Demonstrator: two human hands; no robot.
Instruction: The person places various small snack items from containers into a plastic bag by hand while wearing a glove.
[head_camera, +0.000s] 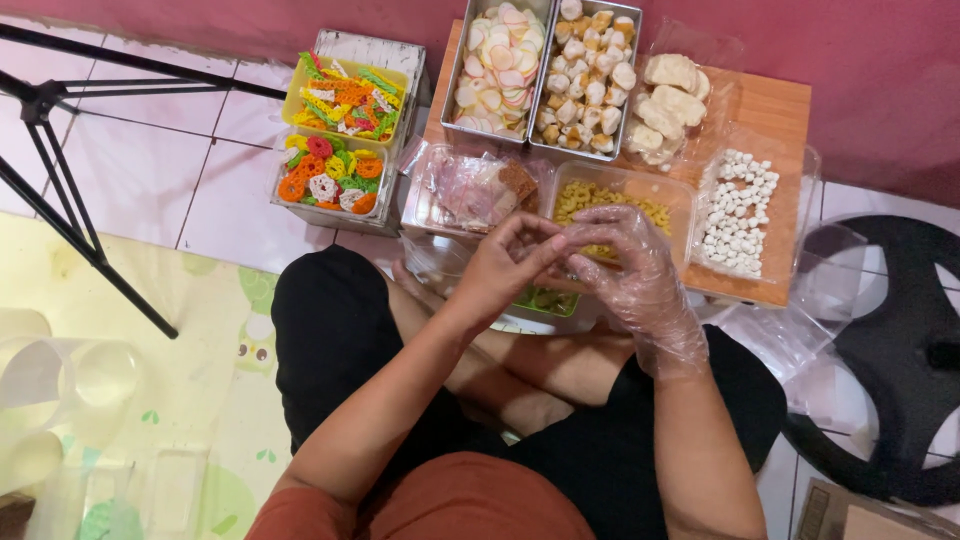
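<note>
Hands meet above the lap, at the near edge of a low wooden counter. Right hand already wears a clear plastic glove, fingers spread and half curled, gripping nothing that shows. Left hand, bare, pinches with curled fingers at the gloved fingertips; whether it tugs the film itself cannot be told. Judged stage: one glove on, the other hand uncovered. Snack stock laid out: tub of yellow curls, white pellets, two steel pans, coloured ring crackers. Green-rimmed dish beneath the hands is mostly hidden; its contents are unclear.
</note>
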